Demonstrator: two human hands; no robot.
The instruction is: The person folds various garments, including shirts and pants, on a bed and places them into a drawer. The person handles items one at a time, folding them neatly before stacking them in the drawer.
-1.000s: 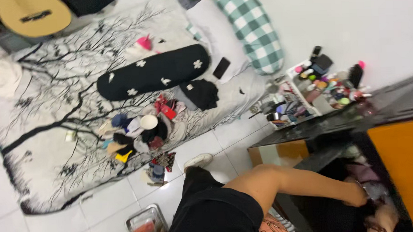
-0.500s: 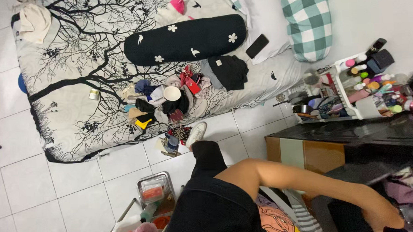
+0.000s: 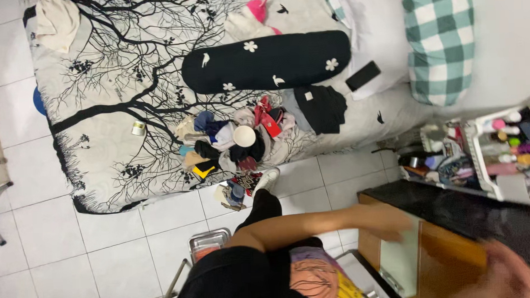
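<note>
Two bare hands worked at a dark-topped wooden cabinet [image 3: 456, 242] in a tiled bedroom, seen from a camera worn on the head. One hand [image 3: 391, 221], at the end of an arm stretched across the frame, lay against the pale front panel [image 3: 401, 259] of the cabinet with fingers flat and spread, gripping nothing. Which arm it belonged to could not be told from the tilted view. The other hand [image 3: 507, 273] was a blur at the lower right corner, close to the lens and in front of the cabinet's orange-brown side; whether it was wide or closed could not be told.

Behind the cabinet stood a white rack [image 3: 506, 158] crowded with small bottles and jars. A mattress [image 3: 128, 112] with a black tree print lay on the white floor tiles [image 3: 75, 249], carrying a long black bolster [image 3: 268, 61] with white flowers, a heap of clothes [image 3: 235, 138], a dark phone [image 3: 363, 75] and a green checked pillow [image 3: 440, 37]. A metal tray [image 3: 208, 244] sat on the tiles near the person's black-clad leg.
</note>
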